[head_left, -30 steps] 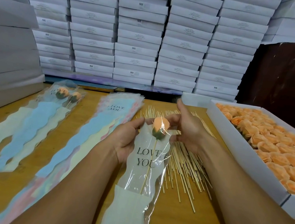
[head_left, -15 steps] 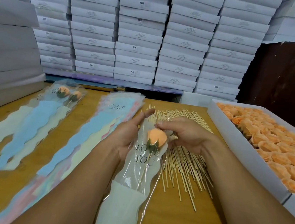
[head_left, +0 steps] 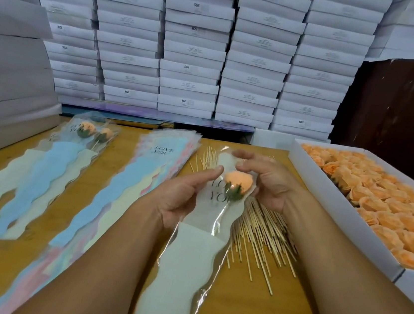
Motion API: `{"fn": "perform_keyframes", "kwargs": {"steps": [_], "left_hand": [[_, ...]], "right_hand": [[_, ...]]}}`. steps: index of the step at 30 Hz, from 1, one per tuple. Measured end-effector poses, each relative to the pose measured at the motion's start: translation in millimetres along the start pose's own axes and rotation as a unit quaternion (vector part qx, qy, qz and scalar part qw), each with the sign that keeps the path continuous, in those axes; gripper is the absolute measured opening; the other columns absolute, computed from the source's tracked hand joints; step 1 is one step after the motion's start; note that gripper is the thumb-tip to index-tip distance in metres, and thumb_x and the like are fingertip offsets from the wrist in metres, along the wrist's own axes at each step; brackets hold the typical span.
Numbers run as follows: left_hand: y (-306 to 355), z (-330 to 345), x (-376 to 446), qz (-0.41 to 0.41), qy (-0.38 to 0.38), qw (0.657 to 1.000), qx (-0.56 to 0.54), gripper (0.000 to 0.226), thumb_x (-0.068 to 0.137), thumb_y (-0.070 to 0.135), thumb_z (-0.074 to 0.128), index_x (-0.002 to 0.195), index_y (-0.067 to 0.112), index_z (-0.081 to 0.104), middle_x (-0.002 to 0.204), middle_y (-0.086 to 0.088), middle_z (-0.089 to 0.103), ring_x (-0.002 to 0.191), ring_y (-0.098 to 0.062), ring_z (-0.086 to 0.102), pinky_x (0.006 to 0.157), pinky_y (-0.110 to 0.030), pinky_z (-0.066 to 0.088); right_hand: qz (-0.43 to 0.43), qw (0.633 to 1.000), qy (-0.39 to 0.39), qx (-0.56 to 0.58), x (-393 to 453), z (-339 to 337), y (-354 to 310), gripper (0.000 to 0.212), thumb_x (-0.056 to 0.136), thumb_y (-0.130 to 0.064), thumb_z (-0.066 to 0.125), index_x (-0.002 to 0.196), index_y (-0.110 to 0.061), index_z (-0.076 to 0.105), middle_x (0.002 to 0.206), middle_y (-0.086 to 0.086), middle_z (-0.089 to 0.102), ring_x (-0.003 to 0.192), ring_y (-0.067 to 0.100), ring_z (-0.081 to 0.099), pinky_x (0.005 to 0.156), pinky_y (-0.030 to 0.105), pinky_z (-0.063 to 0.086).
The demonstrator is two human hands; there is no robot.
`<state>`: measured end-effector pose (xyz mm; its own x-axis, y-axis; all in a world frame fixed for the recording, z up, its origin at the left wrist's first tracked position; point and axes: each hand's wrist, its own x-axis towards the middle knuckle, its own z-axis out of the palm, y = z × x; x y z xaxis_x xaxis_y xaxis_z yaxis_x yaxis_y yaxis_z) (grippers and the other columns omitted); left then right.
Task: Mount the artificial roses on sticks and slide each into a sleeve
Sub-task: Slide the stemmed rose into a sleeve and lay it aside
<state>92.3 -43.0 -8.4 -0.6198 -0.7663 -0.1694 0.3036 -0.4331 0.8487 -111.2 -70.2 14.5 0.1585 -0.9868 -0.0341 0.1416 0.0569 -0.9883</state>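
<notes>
A clear sleeve (head_left: 187,266) printed "LOVE YOU", with a white paper insert in its lower half, lies over the table in front of me. Inside it sits a peach rose (head_left: 239,179) with a green base on a thin stick, level with the print. My left hand (head_left: 183,195) holds the sleeve at its left side, thumb on top and fingers underneath. My right hand (head_left: 268,182) pinches the sleeve's upper right edge beside the rose, fingers curled.
A stack of empty sleeves (head_left: 157,174) lies left of my hands, and two sleeved roses (head_left: 86,130) lie further left. Loose wooden sticks (head_left: 262,231) are spread under my right wrist. A white box (head_left: 326,197) full of peach roses stands right. Stacked white boxes (head_left: 193,50) line the back.
The rose has slid from the sleeve's mouth down to the printed words. My right hand let go of the rose and now holds the sleeve's edge.
</notes>
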Motion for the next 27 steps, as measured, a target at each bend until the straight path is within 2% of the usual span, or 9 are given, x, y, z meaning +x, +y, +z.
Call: {"fn": "perform_keyframes", "kwargs": {"steps": [2,4,6,9,12,16,20,22,27], "left_hand": [[-1,0,-2,-0.026,-0.008,1.000,0.017,0.039,0.077,0.022,0.079,0.111,0.002,0.075,0.114,-0.023,0.070,0.094,-0.035,0.072,0.083,-0.044,0.059],[0,2,-5,-0.055,-0.027,0.997,0.054,0.037,0.072,0.018,0.082,0.105,0.001,0.077,0.109,-0.022,0.071,0.089,-0.032,0.073,0.078,-0.041,0.061],[2,4,-9,-0.074,-0.055,0.990,0.103,0.050,0.061,0.020,0.091,0.106,0.002,0.075,0.105,-0.021,0.071,0.084,-0.029,0.072,0.072,-0.037,0.062],[3,5,-10,-0.080,-0.074,0.986,0.127,0.074,0.050,0.017,0.099,0.114,0.000,0.068,0.102,-0.021,0.070,0.079,-0.028,0.073,0.064,-0.035,0.062],[1,6,-9,-0.081,-0.060,0.984,0.146,0.054,0.067,0.009,0.088,0.115,0.000,0.066,0.098,-0.020,0.072,0.079,-0.028,0.074,0.065,-0.036,0.062],[-2,3,-5,-0.059,-0.024,0.985,0.160,0.029,0.077,0.003,0.075,0.106,0.002,0.070,0.095,-0.019,0.072,0.077,-0.029,0.072,0.067,-0.039,0.061],[1,-1,-4,-0.015,0.018,0.994,0.111,0.021,0.073,0.002,0.078,0.094,0.004,0.076,0.090,-0.019,0.071,0.071,-0.029,0.071,0.062,-0.038,0.061],[2,0,-3,0.003,0.035,0.996,0.077,0.017,0.075,0.002,0.075,0.092,0.005,0.077,0.090,-0.020,0.070,0.070,-0.030,0.070,0.062,-0.039,0.061],[7,-1,-4,-0.001,0.065,0.998,-0.010,0.019,0.078,0.007,0.066,0.096,0.000,0.064,0.072,-0.017,0.068,0.052,-0.025,0.067,0.050,-0.031,0.058]], "right_hand": [[0.011,0.998,0.047,0.039,4,-4,2,0.048,0.080,-0.001,0.072,0.125,-0.014,0.065,0.113,0.016,0.072,0.088,0.030,0.063,0.062,0.031,0.039],[0.023,0.994,0.077,0.075,4,-5,1,0.051,0.080,0.000,0.071,0.128,-0.012,0.061,0.119,0.018,0.068,0.077,0.025,0.066,0.055,0.026,0.039],[0.026,0.990,0.103,0.097,4,-6,1,0.043,0.076,-0.001,0.073,0.117,-0.010,0.063,0.109,0.016,0.068,0.057,0.015,0.064,0.037,0.018,0.037],[0.028,0.987,0.128,0.095,7,-7,3,0.015,0.078,-0.001,0.073,0.086,-0.010,0.064,0.079,0.010,0.067,0.044,0.011,0.055,0.029,0.017,0.030],[0.028,0.986,0.142,0.085,7,-3,3,0.010,0.082,-0.003,0.075,0.085,-0.007,0.065,0.069,0.007,0.066,0.040,0.011,0.053,0.029,0.016,0.027],[0.027,0.988,0.122,0.090,6,4,1,0.029,0.086,-0.026,0.076,0.105,-0.005,0.070,0.090,0.012,0.072,0.056,0.016,0.061,0.042,0.020,0.042],[0.020,0.990,0.140,0.030,5,12,-2,0.048,0.096,-0.053,0.060,0.113,-0.008,0.062,0.075,0.008,0.068,0.052,0.016,0.060,0.041,0.026,0.045],[0.029,0.990,0.134,-0.015,3,15,-3,0.055,0.099,-0.057,0.051,0.112,-0.004,0.059,0.067,0.006,0.072,0.050,0.016,0.063,0.040,0.026,0.045],[0.073,0.984,0.071,-0.148,-6,21,-10,0.063,0.104,-0.055,0.037,0.097,0.000,0.068,0.081,0.017,0.077,0.050,0.016,0.064,0.039,0.023,0.044]]}}
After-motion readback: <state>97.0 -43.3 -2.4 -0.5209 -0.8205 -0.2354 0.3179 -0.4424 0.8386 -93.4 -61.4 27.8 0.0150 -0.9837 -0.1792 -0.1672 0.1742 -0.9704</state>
